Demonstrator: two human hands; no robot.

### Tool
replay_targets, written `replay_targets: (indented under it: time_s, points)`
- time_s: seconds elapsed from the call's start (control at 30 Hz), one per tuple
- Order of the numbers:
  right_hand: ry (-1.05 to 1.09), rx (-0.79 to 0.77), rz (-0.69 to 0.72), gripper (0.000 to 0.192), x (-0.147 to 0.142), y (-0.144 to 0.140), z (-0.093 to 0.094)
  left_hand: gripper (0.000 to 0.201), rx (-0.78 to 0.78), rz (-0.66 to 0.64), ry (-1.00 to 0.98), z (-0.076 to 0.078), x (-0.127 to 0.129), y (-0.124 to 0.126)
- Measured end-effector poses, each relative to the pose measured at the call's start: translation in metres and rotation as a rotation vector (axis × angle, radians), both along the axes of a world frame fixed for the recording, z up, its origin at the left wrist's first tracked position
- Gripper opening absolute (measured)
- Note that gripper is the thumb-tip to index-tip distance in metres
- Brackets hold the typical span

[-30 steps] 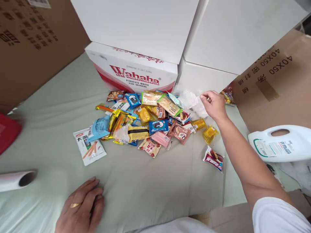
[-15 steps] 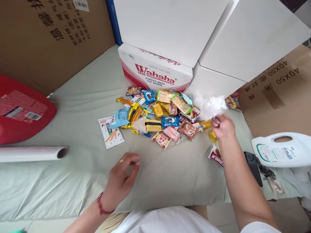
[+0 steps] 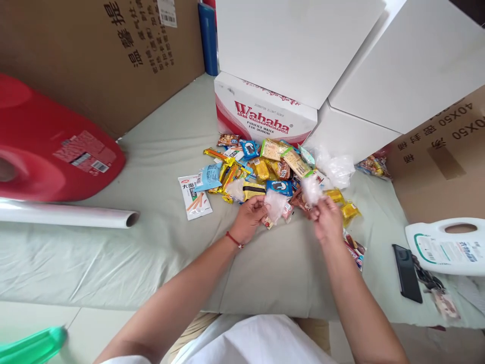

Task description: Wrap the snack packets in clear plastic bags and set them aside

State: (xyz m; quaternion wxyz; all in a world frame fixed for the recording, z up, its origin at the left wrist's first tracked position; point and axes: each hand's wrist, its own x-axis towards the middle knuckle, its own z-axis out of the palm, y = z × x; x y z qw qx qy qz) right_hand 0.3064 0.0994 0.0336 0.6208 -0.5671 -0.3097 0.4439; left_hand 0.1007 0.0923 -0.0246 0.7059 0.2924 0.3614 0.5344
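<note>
My left hand (image 3: 249, 217) is closed on a crumpled clear plastic bag (image 3: 276, 205) in front of the snack heap. To its right, my right hand (image 3: 326, 217) pinches another piece of clear plastic, a small bag (image 3: 312, 189). Beyond both hands lies a heap of wrapped snacks: a blue packet (image 3: 279, 188), a yellow packet with a dark stripe (image 3: 253, 190) and green-edged cracker packs (image 3: 297, 162). More clear plastic bags (image 3: 336, 169) are bunched at the heap's right side. A white snack bag (image 3: 195, 197) lies at the heap's left.
A Wahaha carton (image 3: 265, 111) stands behind the heap, against white boxes (image 3: 295, 45). On the left are a red jug (image 3: 56, 146) and a white roll (image 3: 68, 213). A phone (image 3: 407, 273), keys (image 3: 426, 275) and a white jug (image 3: 447, 247) lie at right.
My right hand has moved left from the bunched plastic bags with a small one. My left hand has come forward and right to the heap and now grips clear plastic. The view has shifted left.
</note>
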Motion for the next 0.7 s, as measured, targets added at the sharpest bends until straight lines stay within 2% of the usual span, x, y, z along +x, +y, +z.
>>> replay_targets:
  time_s: [0.1,0.17,0.23,0.3,0.37,0.4,0.5,0.53,0.6,0.7]
  points:
    - [-0.189,0.301,-0.297,0.034,0.038,0.042,0.028,0.051,-0.023,-0.082,-0.055,0.001,-0.008,0.001]
    - [-0.301,0.397,-0.438,0.027,0.061,0.078,0.045,0.049,-0.009,-0.130,-0.068,0.003,-0.011,0.001]
    - [-0.382,0.232,-0.375,0.023,0.074,0.108,0.057,0.050,0.000,-0.162,-0.078,0.005,-0.012,-0.001]
    - [-0.470,0.052,-0.264,0.025,0.071,0.118,0.060,0.056,-0.014,-0.183,-0.101,0.006,-0.011,-0.002]
    - [-0.516,0.036,-0.156,0.033,0.052,0.102,0.055,0.061,-0.029,-0.192,-0.124,0.005,-0.010,-0.003]
    - [-0.516,0.094,-0.096,0.039,0.038,0.085,0.049,0.060,-0.031,-0.190,-0.134,0.004,-0.008,-0.003]
    - [-0.272,0.064,0.401,0.053,-0.009,0.021,0.024,0.048,-0.023,-0.166,-0.162,0.000,-0.005,-0.003]
    - [-0.247,0.036,0.512,0.056,-0.021,0.001,0.014,0.046,-0.019,-0.152,-0.174,-0.001,-0.004,-0.003]
    - [-0.217,-0.050,0.570,0.042,-0.036,-0.025,-0.002,0.046,-0.016,-0.118,-0.201,-0.002,-0.004,-0.002]
    - [-0.159,-0.111,0.380,0.034,-0.030,-0.033,-0.012,0.045,-0.031,-0.079,-0.234,0.002,-0.006,-0.002]
